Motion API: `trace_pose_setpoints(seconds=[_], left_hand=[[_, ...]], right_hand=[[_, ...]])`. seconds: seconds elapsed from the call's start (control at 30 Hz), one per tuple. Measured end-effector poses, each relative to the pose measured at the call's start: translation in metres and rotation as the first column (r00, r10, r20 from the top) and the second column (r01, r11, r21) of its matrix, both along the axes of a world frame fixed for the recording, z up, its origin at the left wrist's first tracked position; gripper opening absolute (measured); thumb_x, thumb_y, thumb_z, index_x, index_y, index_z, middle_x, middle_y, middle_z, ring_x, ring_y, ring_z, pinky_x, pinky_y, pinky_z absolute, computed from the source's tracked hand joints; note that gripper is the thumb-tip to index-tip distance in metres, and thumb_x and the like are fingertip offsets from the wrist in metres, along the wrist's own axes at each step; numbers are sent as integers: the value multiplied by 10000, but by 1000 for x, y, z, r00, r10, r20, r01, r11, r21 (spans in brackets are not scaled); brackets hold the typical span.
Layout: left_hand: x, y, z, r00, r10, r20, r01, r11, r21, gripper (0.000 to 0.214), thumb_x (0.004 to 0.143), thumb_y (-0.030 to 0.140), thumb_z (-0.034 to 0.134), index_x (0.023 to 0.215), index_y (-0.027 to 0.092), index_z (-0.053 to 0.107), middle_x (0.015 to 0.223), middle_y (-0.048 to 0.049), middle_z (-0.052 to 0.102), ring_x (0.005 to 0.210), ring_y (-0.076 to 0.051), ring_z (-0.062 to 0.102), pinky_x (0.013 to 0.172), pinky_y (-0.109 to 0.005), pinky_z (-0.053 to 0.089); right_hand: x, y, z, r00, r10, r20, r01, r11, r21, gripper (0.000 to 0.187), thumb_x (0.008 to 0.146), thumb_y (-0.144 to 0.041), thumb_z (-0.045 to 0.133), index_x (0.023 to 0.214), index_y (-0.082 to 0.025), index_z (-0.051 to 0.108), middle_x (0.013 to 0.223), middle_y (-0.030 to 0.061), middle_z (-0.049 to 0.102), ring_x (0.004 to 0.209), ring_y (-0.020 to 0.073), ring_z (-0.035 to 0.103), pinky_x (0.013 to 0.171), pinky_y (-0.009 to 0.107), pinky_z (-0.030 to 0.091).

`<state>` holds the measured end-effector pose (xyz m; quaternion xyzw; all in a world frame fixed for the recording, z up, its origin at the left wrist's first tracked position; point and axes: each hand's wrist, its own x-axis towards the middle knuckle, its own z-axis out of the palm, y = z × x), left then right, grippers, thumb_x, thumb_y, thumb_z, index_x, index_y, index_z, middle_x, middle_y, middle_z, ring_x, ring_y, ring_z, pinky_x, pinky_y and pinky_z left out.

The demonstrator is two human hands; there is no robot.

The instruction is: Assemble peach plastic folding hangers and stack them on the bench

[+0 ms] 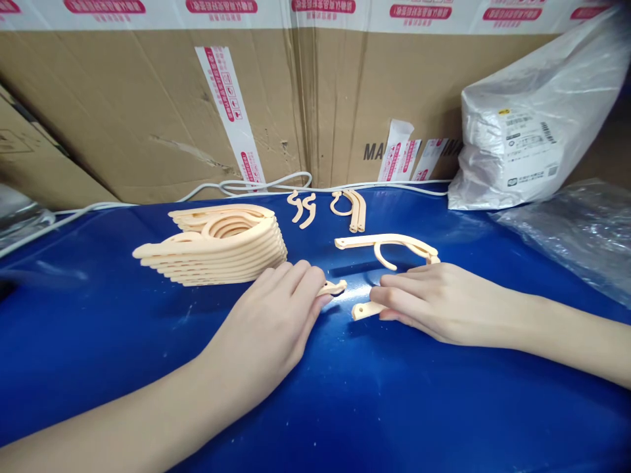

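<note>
My left hand (283, 309) is closed, pinching a small cream plastic piece (338, 287) whose tip pokes out past my fingers; the rest of it is covered. My right hand (438, 302) grips cream folding clothes hanger parts. On its far side a curved hanger arm (367, 241) with a hook (384, 258) reaches left, and a straight hanger arm end (363, 311) with a hole sticks out under the fingertips. Whether these join is hidden by the hand. The two hands' pieces are a short gap apart. Left of my left hand stands a neat stack of folded hangers (236, 256).
Behind my hands on the blue table (315, 407) lie two loose S-shaped hooks (306, 211) and several curved hanger pieces (355, 210). A white cable (269, 184) runs along the cardboard boxes (162, 98). At right are a white plastic parcel (517, 125) and clear wrap (582, 226).
</note>
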<state>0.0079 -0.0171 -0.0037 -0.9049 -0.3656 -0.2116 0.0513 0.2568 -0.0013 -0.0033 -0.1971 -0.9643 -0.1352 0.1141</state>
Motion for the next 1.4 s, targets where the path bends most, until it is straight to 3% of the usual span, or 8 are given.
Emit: trace_pose_setpoints(seconds=[0.23, 0.37, 0.57, 0.77, 0.87, 1.03, 1.3, 1.4], left_hand=[[-3, -4, -5, 988, -77, 133, 73, 997, 38, 178, 1002, 126, 344, 1111, 170, 477, 853, -13, 637, 733, -150, 598, 666, -271, 459], [-1, -4, -4, 993, -27, 113, 40, 993, -113, 218, 1030, 226, 318, 1180, 230, 477, 980, -15, 640, 845, -176, 601, 731, -315, 459], [2, -3, 1, 992, -14, 124, 56, 940, -337, 250, 1036, 306, 297, 1157, 262, 511, 976, 1, 596, 899, -181, 575, 770, -335, 458], [4, -4, 5, 991, 15, 135, 43, 907, -420, 281, 1035, 328, 259, 1120, 267, 520, 968, 18, 624, 834, -153, 618, 714, -295, 474], [4, -5, 4, 996, 4, 84, 27, 933, -360, 268, 1028, 343, 288, 1110, 255, 528, 949, 13, 652, 792, -153, 646, 662, -270, 476], [1, -4, 2, 999, -26, -22, 24, 997, -76, 317, 1031, 377, 293, 1054, 201, 555, 879, -7, 685, 655, -167, 673, 492, -264, 421], [1, -4, 0, 991, -46, -126, 56, 996, 75, 316, 1035, 312, 287, 984, 174, 566, 774, -4, 666, 568, -173, 661, 422, -289, 390], [0, -4, 0, 985, -50, -167, 82, 979, 186, 272, 1026, 288, 329, 956, 171, 565, 744, 0, 641, 562, -168, 642, 426, -290, 383]], right_hand=[[2, 0, 1, 997, -40, -60, 43, 998, 52, 257, 1037, -268, 328, 1130, -148, 536, 720, -6, 670, 505, 118, 604, 465, 257, 399], [-1, -1, 1, 993, -49, -108, 58, 995, 77, 270, 1031, -312, 357, 1130, -157, 555, 752, 7, 707, 510, 121, 631, 463, 244, 413], [-2, -1, 1, 974, -110, -199, 103, 994, -46, 286, 1027, -322, 373, 1136, -148, 573, 941, 49, 758, 703, 141, 716, 569, 241, 484], [-5, -3, 4, 979, -109, -174, 121, 991, 59, 283, 1019, -330, 396, 1071, -179, 629, 732, -11, 709, 555, 116, 648, 510, 245, 412], [-7, -5, 5, 978, -111, -178, 127, 989, 82, 281, 1018, -322, 400, 1048, -180, 641, 712, -18, 691, 535, 107, 619, 502, 253, 399], [-10, -9, 7, 974, -126, -189, 140, 988, 61, 274, 1015, -315, 410, 1022, -179, 648, 694, -20, 678, 541, 105, 614, 509, 254, 398], [-13, -11, 5, 972, -138, -190, 154, 985, 71, 281, 1012, -313, 417, 1031, -187, 668, 646, -29, 654, 512, 113, 602, 509, 255, 385], [-13, -10, 5, 970, -140, -197, 142, 990, -4, 281, 1011, -313, 424, 1071, -181, 665, 713, -10, 695, 576, 120, 647, 538, 247, 409]])
